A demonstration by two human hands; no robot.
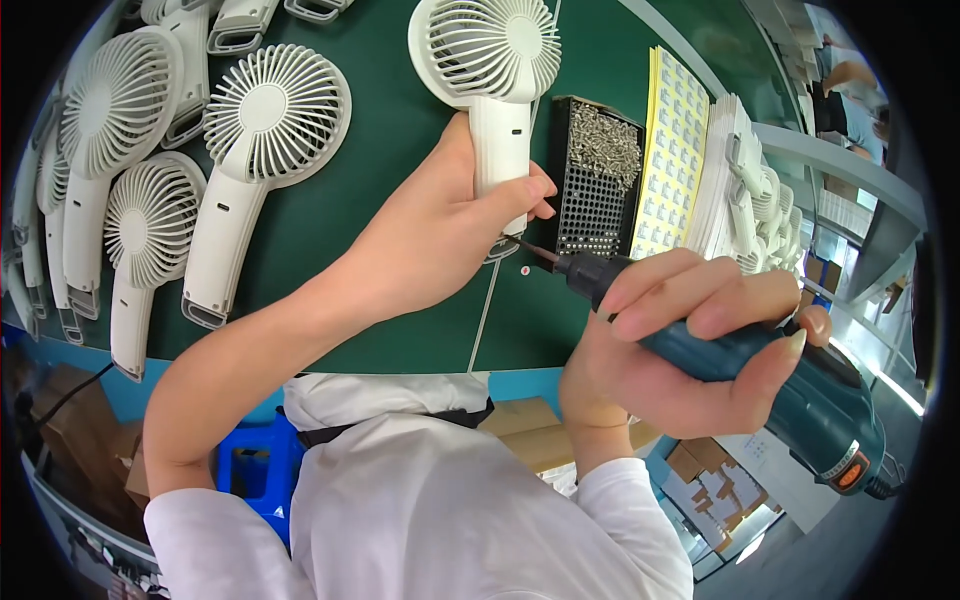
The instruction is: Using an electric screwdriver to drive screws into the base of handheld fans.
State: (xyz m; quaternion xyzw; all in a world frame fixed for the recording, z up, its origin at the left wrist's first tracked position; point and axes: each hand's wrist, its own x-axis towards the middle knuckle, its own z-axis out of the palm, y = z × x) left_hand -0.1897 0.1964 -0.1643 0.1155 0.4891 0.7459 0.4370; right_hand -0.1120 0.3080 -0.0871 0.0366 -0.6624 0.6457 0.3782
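My left hand [440,220] is wrapped round the handle of a white handheld fan [500,140], whose round caged head points away from me. In my right hand [700,340] lies a dark teal electric screwdriver [735,365], its body slanting down to the right. The thin bit reaches left to the lower end of the fan's handle; whether it touches a screw there I cannot tell. Just right of the fan is a black screw tray [590,205], with a heap of small silvery screws [604,145] at its far end and rows of holes nearer me.
Several more white handheld fans [265,110] lie on the green table mat [375,60] at the left. Right of the screw tray are yellow-edged sticker sheets [668,150] and a pile of white fan parts [765,210]. A blue stool [255,465] stands below the table edge.
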